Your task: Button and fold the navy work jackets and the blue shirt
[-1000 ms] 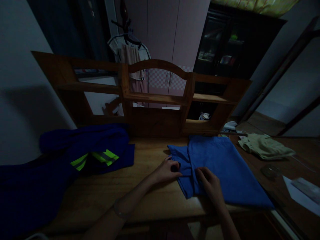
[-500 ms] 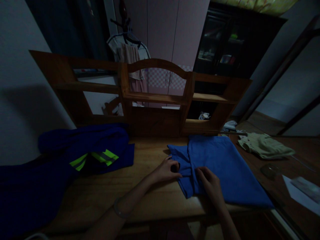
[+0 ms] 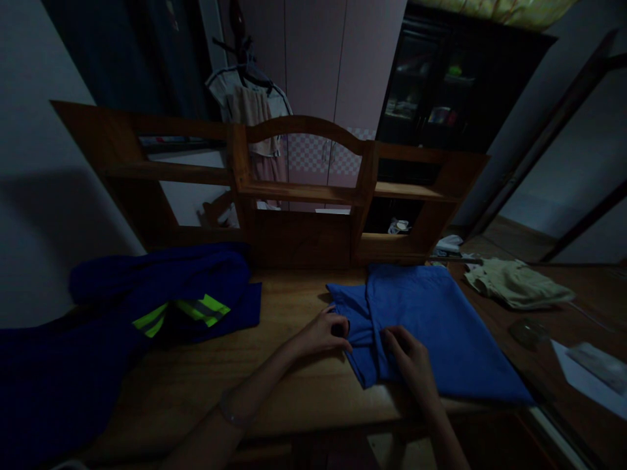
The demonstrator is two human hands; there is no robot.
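A folded blue garment [image 3: 441, 333] lies on the wooden desk [image 3: 274, 378] to the right of centre. My left hand [image 3: 323, 333] rests at its left edge, fingers curled in a pinch on the cloth of a folded flap. My right hand [image 3: 411, 362] lies on top of the garment just right of the flap's seam, fingers bent and pressing the fabric down. A thin bracelet sits on my left wrist.
A dark navy work garment with yellow reflective stripes [image 3: 161, 294] is heaped on the desk's left side. A wooden shelf unit [image 3: 304, 189] stands along the back. To the right lie a beige cloth [image 3: 514, 282], papers [image 3: 588, 378] and a small round object [image 3: 526, 331].
The view has drifted slightly left. Both hands stay on the blue garment with hardly any movement.
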